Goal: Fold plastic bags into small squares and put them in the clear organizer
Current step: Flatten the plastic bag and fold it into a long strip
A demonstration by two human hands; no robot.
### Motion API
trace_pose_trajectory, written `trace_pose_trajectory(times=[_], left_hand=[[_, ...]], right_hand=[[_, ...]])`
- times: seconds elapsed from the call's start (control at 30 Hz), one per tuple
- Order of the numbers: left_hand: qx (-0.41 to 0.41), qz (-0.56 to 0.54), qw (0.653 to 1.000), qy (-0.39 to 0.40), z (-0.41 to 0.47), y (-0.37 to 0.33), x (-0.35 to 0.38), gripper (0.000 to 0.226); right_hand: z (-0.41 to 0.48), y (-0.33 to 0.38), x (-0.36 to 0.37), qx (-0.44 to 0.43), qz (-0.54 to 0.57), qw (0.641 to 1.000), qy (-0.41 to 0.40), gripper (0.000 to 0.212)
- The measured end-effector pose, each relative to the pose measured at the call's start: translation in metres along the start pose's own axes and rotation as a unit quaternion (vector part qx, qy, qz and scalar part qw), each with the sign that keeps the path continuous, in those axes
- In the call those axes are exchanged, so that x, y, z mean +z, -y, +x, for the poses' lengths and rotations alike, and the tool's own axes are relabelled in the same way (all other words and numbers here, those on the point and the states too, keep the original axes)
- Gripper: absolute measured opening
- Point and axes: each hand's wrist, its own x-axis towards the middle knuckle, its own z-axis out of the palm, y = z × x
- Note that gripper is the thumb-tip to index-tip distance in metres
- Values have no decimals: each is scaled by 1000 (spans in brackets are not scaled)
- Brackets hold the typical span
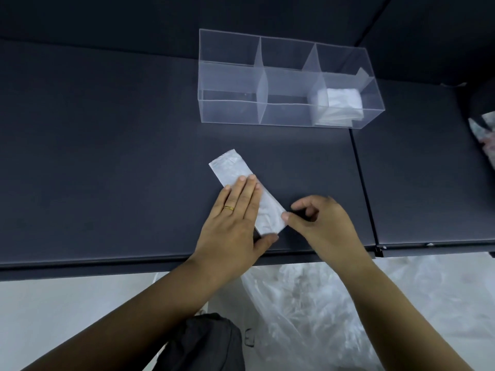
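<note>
On dark, perhaps padded tabletop [107, 156] lies a bag [230, 167]

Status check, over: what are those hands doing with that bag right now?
Left hand flat on folded bag strip. Right hand pinches its near end. Long strip, not yet square. Nothing between it and clear organizer.

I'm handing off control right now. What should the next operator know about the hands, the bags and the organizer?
Left hand: flat, pressing the folded bag strip onto the table.
Right hand: fingers curled, thumb at the strip's near corner; a pinch cannot be confirmed.
Done: folded bags sit in the right end of the clear organizer.
Left: fold the strip into a square and put it in; loose bags lie below the table edge.
</note>
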Motion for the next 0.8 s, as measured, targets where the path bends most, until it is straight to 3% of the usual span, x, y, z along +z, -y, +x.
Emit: trace_pose_trajectory(times=[0.2, 0.3, 0.43, 0.5, 0.6, 0.67, 0.73, 0.8], left_hand=[[-3, -18, 1000, -6, 0, 0, -1, 90], [-1, -23, 1000, -15, 0, -1, -1, 92], [39, -72, 994, -72, -6, 2, -8, 96], [86, -98, 983, -127, -12, 2, -10, 81], [112, -119, 963, -217, -19, 0, -10, 34], [91, -143, 956, -240, -20, -1, -14, 30], [72, -182, 953, -233, -20, 0, -19, 28], [53, -222, 949, -216, -20, 2, -22, 27]], right_hand=[[-5, 13, 15, 15, 15, 1000, -10, 17], [-4, 19, 12, 59, 142, 988, 18, 13], [-4, 24, 6, 136, 304, 941, 58, 17], [-6, 24, 2, 161, 358, 915, 94, 19], [-13, 24, -3, 168, 389, 894, 148, 18], [-17, 22, -9, 125, 343, 914, 176, 24], [-17, 17, -20, 15, 228, 954, 193, 55], [-12, 16, -33, -121, 130, 959, 222, 79]])
